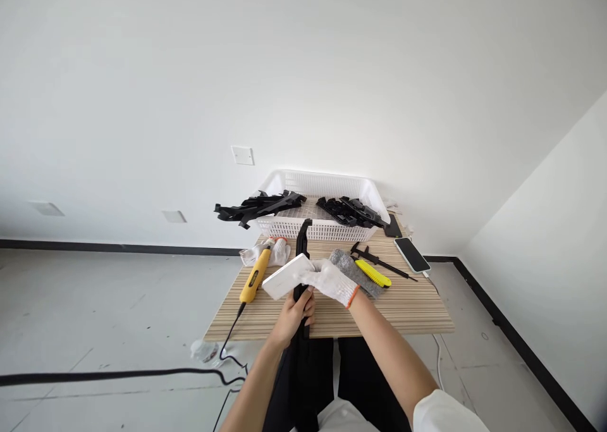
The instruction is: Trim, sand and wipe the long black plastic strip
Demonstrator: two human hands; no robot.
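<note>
My left hand (291, 318) is bare, with its fingers wrapped round a long black plastic strip (302, 241). The strip runs from near the basket down over the table's front edge towards my lap. My right hand (331, 281), in a white knit glove with an orange cuff, grips a flat white rectangular block (284, 277). That block lies across the strip, just above my left hand, and hides part of it. Whether the two touch, I cannot tell.
A white basket (322, 231) at the back holds black strips (260, 208) and more black parts (351, 212). On the wooden table (379, 321) lie a yellow corded tool (256, 277), gloves (279, 252), a grey cloth (348, 266), yellow cutter (374, 272), black caliper (379, 260) and phone (412, 255).
</note>
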